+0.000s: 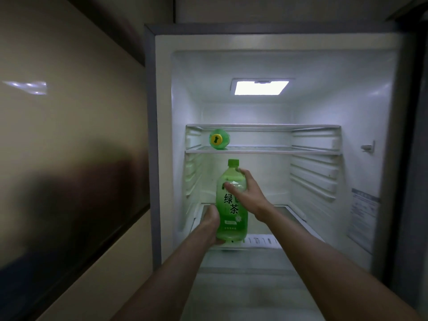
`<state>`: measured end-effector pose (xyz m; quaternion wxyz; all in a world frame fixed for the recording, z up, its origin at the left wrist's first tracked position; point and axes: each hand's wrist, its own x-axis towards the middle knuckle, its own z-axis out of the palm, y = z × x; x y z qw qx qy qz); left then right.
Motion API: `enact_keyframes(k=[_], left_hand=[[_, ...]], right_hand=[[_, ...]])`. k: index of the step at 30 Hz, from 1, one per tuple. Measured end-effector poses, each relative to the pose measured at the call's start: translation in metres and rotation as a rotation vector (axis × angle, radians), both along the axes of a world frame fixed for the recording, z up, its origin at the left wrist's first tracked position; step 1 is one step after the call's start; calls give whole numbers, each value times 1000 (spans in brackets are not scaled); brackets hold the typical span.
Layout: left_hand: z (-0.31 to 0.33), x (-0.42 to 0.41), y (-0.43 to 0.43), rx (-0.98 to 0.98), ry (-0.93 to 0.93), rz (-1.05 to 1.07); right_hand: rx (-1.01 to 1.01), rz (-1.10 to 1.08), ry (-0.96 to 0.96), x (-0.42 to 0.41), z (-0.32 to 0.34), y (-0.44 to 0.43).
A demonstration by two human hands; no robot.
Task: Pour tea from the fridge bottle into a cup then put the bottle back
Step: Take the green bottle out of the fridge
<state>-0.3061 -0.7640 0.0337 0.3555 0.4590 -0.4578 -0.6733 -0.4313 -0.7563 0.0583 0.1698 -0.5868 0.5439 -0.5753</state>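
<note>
A tall green tea bottle [231, 218] with a green cap stands upright inside the open fridge [370, 112], at the front of the lower shelf. My left hand [212, 218] grips its lower left side near the base. Higher up, my right hand [247, 193] wraps around the bottle's shoulder from the right. Whether the bottle's base touches the shelf is unclear. No cup is in view.
A second green bottle [219, 139] with a yellow cap lies on its side on the upper glass shelf [278, 150], at the left. The fridge lamp [261, 87] is lit. A dark glossy cabinet front [69, 158] stands to the left.
</note>
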Motion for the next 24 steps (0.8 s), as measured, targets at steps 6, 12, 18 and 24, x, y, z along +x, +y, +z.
enact_keyframes(k=[6, 12, 18, 24], left_hand=[[0, 18, 51, 20, 27, -42], [3, 30, 86, 17, -6, -48], [9, 44, 126, -3, 9, -105], [19, 55, 179, -22, 1, -102]], right_hand=[[-6, -34, -16, 16, -6, 51], [-8, -63, -25, 29, -2, 96], [-18, -70, -21, 39, 7, 133], [-39, -77, -26, 45, 14, 181]])
